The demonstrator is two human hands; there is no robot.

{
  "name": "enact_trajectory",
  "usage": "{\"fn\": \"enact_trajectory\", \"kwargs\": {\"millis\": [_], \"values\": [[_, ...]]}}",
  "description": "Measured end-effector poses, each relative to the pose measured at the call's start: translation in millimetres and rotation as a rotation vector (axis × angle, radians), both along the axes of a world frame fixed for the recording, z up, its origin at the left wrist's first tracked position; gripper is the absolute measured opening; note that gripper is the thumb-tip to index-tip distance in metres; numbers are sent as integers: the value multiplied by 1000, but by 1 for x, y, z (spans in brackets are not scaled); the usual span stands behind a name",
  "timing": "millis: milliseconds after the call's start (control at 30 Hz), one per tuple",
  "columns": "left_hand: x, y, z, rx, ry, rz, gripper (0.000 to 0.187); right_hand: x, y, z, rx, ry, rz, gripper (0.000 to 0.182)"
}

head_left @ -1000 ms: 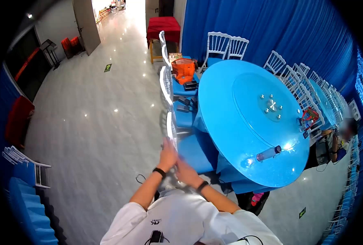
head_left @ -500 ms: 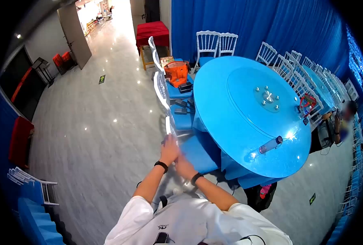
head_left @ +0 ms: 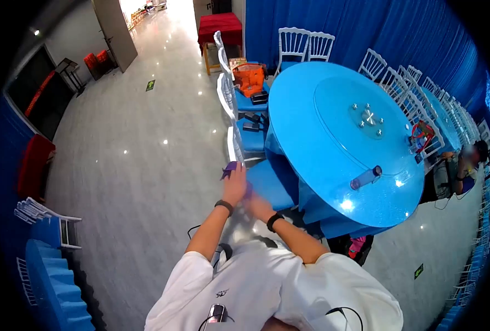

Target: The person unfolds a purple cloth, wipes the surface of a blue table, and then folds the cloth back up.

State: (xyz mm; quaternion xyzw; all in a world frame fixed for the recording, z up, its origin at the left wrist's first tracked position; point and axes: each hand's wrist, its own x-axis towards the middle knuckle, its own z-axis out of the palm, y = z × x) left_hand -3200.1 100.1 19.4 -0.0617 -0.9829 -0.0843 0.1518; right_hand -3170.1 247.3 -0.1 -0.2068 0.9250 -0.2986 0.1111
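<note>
My left hand is closed over a purple cloth at the near end of a white chair back. A corner of the cloth sticks out beyond the fingers. Just to the right and slightly lower is my right hand, blurred, close to the left one and by the edge of the blue chair seat. Some purple shows between the two hands. Whether the right fingers grip anything is hidden by the blur.
A round blue table stands to the right, with a clear bottle on it. Neighbouring chairs hold an orange bag and several black devices. Another person is at the far right. A dark bag lies beneath the table.
The view has tilted, so the room sits further right in it. Purple cloth now shows plainly at my left hand. Both hands stay close together by the chair back.
</note>
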Motion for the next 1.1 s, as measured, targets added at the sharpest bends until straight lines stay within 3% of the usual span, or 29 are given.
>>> {"fn": "enact_trajectory", "kwargs": {"millis": [200,267,333,367,400,467,533,600,667,700,733,800,867,933,1000,1033,1100], "values": [[49,47,4,50,-203,57,47,30,41,2,-117,120,-3,29],[67,66,14,89,-229,58,49,42,61,19,82,-208,32,38],[84,86,19,201,-377,58,47,66,79,-16,34,-126,29,33],[103,100,7,77,-113,23,43,80,86,-36,-79,-51,10,30],[120,113,7,75,-114,37,43,92,92,-54,-190,25,-2,27],[151,131,7,50,-437,-38,48,105,113,-71,-278,30,134,29],[186,136,-49,168,-774,-50,44,130,136,-57,-97,-574,348,25],[247,138,-96,347,-711,0,42,161,159,-49,-66,-599,393,29],[307,143,-96,515,-860,72,41,189,169,-38,-149,-829,361,27],[338,151,-71,447,-929,83,43,196,161,-106,-162,-675,673,26],[364,154,-49,378,-994,88,45,204,158,-49,-30,-833,587,21],[413,151,-61,314,-988,320,49,224,152,1,-140,-1005,465,20],[455,134,-83,369,-894,439,56,243,124,-37,-126,-1003,677,21],[487,125,-59,402,-902,582,53,269,96,-26,-15,-954,753,28],[525,118,-46,400,-696,623,46,303,66,-42,-14,-878,1021,36],[546,114,-41,508,-682,661,37,324,56,-19,96,-915,1065,45],[610,112,-102,686,-540,739,34,375,36,6,124,-993,1153,52]]}}
